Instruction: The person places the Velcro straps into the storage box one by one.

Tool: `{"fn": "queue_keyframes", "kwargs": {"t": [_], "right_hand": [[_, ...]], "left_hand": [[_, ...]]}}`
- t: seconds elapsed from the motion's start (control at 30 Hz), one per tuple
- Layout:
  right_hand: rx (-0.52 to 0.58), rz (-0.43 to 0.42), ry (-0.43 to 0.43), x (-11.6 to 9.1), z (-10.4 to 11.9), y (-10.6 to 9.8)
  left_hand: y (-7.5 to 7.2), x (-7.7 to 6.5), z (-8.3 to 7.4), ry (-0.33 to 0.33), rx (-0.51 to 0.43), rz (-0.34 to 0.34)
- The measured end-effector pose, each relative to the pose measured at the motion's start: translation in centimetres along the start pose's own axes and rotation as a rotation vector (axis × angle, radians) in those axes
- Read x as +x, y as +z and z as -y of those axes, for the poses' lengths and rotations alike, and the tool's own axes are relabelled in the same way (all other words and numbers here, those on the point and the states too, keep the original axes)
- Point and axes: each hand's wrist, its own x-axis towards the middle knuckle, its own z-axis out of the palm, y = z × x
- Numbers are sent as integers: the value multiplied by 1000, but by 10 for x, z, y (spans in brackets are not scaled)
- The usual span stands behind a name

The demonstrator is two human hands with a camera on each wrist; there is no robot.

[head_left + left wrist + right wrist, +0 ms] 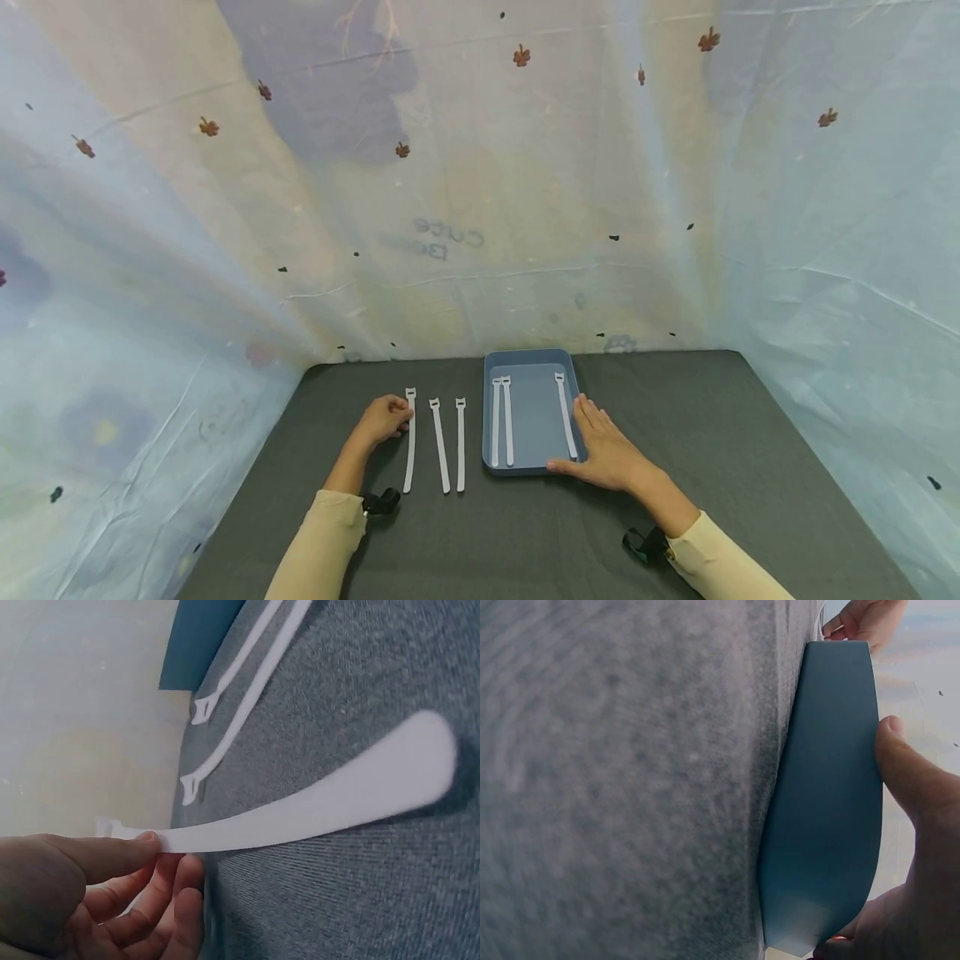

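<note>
My left hand (386,418) pinches a white cable tie (410,450) near its slotted head, thumb against fingers. In the left wrist view, that cable tie (300,814) runs out from the thumb to its rounded tail, close over the cloth. Two more white ties, a middle one (440,450) and a right one (461,450), lie between this hand and a blue-grey tray (528,471). My right hand (611,450) rests at the tray's near right corner, its fingers straight along the right side. In the right wrist view the thumb touches the rim of the tray (829,787).
Inside the tray lie two white ties, a left one (496,425) and its neighbour (508,425), with another tie (566,417) along the right wall. Dark grey cloth (510,542) covers the table. A patterned curtain (480,183) hangs behind and at both sides.
</note>
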Motion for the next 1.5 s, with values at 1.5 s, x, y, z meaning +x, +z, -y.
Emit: {"fn": "queue_keyframes", "kwargs": {"t": [1.5], "right_hand": [[15, 4, 6, -1, -1, 0]], "left_hand": [[31, -16, -126, 292, -209, -112]]}}
